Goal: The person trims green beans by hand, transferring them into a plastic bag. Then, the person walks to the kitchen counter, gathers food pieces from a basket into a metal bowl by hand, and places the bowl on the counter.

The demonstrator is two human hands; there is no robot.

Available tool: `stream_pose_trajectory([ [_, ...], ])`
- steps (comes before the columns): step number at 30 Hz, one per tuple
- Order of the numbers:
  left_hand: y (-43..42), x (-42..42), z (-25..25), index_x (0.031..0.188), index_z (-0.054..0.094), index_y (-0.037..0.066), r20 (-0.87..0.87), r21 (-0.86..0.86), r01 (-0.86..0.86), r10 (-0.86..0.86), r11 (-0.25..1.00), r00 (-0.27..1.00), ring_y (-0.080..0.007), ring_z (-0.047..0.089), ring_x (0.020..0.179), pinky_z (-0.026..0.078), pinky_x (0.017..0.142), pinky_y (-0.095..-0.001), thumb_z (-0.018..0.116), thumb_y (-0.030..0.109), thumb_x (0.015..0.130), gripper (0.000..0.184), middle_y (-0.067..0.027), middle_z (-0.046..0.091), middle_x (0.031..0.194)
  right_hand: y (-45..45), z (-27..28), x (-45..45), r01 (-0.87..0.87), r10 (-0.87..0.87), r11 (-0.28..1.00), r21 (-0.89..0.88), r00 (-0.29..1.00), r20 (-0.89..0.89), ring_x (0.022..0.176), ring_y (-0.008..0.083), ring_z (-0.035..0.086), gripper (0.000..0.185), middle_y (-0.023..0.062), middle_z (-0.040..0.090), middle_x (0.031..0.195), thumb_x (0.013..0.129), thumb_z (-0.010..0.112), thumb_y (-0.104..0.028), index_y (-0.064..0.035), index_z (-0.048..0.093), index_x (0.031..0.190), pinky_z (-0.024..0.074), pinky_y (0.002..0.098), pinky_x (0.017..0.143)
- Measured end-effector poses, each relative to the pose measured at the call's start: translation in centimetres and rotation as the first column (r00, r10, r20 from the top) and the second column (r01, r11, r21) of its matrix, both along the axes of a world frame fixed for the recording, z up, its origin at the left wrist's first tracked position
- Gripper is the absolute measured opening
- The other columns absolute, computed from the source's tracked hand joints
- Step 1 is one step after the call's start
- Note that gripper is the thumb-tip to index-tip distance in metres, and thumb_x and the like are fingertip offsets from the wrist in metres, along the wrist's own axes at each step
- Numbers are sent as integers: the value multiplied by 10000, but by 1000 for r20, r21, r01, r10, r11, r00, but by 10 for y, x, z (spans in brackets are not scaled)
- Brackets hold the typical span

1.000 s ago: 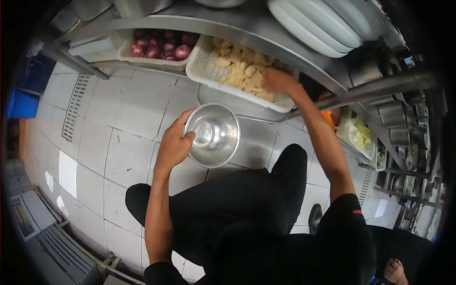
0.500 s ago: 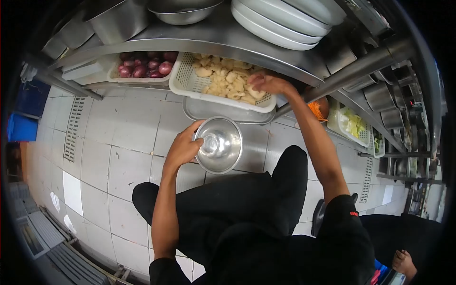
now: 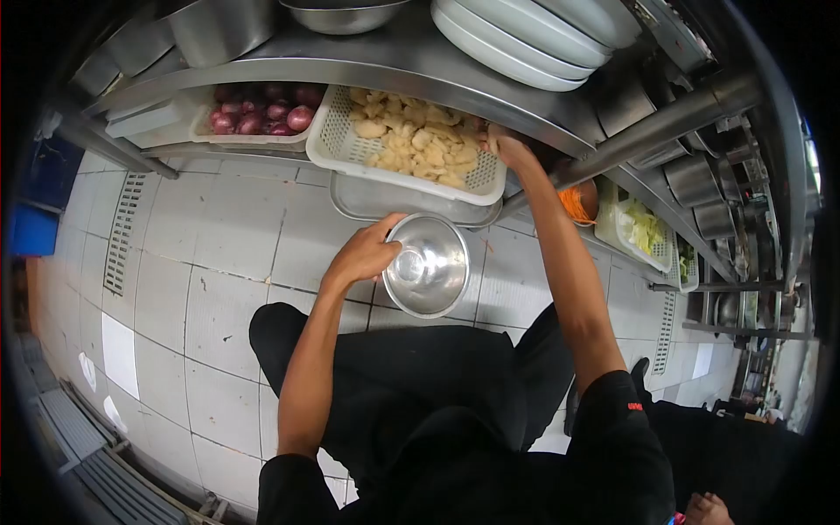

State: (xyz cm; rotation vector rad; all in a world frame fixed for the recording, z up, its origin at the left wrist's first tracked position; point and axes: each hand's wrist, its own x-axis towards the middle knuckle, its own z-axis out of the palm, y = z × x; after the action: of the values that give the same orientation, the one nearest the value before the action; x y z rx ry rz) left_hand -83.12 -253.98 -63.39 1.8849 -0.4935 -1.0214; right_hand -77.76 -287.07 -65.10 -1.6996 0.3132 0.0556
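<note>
My left hand (image 3: 367, 252) grips the rim of a round stainless steel bowl (image 3: 427, 262), thumb inside and fingers outside. The bowl's bottom shows with nothing in it. In front of it, a white perforated basket (image 3: 328, 150) is heaped with pale yellow sliced pieces (image 3: 424, 140) that look like potato. My right hand (image 3: 503, 143) is at the basket's far right corner, close under the shelf edge. Its fingers are partly hidden in shadow, and I cannot see whether they hold anything. A flat metal tray (image 3: 367, 206) lies below the basket.
Red onions (image 3: 262, 118) fill a tub at the left. Shredded orange vegetable (image 3: 573, 203) and a basket of green leaves (image 3: 643, 227) stand at the right. A steel shelf (image 3: 350, 74) overhead carries pots and stacked white plates (image 3: 516, 44). Another person's hand (image 3: 707, 509) shows at lower right.
My right hand has moved from above the pale slices towards the basket's back right corner. The bowl in my left hand has shifted slightly right in view.
</note>
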Motion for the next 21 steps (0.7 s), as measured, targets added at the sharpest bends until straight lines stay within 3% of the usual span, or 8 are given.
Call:
stream_pose_trajectory([
  [1,1,0,3,1350,473,121,-26,14,11,-11,1000,1000,-146,544,522,459,482,-296,477,101,778,573,-97,623,796,2,1,6,-143,81,897,-418,983,-163,874,257,615,364,136,616,1008,869,565,-225,-22,530,1169,512,370,790],
  [2,1,0,-1,1350,473,121,-18,11,9,-9,1000,1000,-146,544,522,459,482,-296,477,101,778,573,-97,623,796,9,-3,10,-142,83,896,-422,984,-155,874,257,615,364,136,616,1008,869,565,-225,-22,530,1169,512,370,790],
  [4,-1,4,-19,1346,475,102,-19,-15,-11,10,1000,1000,-139,538,511,457,472,-287,475,99,770,575,-88,618,783,38,-1,14,-57,222,245,-968,975,-1,898,307,608,378,155,608,1056,828,601,-215,-44,547,1161,489,400,814],
  [7,-1,3,-29,1367,444,70,-16,-57,-60,59,997,998,-184,568,497,479,478,-322,490,148,779,595,-149,635,796,47,-34,26,367,335,26,-930,873,354,971,325,593,355,180,600,1086,816,628,-228,-62,574,1125,461,415,853],
  [8,0,2,-26,1384,422,64,-39,-27,-29,28,999,999,-181,566,488,481,482,-325,486,144,783,610,-153,632,795,42,-17,27,-30,178,215,-976,984,9,1057,316,567,335,191,589,1132,834,613,-247,-55,585,1108,445,398,906],
  [13,12,3,-27,1385,413,63,-73,-40,-89,86,995,994,-176,560,469,486,497,-321,483,142,782,613,-148,633,810,-6,-18,9,-101,338,545,-832,935,107,984,206,592,399,143,614,1054,917,548,-322,-45,561,1203,469,306,829],
  [15,12,8,-32,1380,421,89,-119,-91,-142,131,986,984,-145,528,500,467,454,-286,482,113,769,615,-89,590,804,30,56,-20,-313,8,808,-499,853,-522,871,149,597,467,113,609,940,901,592,-389,-39,571,1209,493,267,735],
  [21,8,12,-23,1366,430,81,-243,-208,-207,154,956,958,-135,544,532,445,432,-272,473,103,769,599,-107,630,889,97,76,-75,-505,528,723,-472,844,-93,782,120,603,376,56,614,784,876,669,-328,-45,632,1120,502,250,709],
])
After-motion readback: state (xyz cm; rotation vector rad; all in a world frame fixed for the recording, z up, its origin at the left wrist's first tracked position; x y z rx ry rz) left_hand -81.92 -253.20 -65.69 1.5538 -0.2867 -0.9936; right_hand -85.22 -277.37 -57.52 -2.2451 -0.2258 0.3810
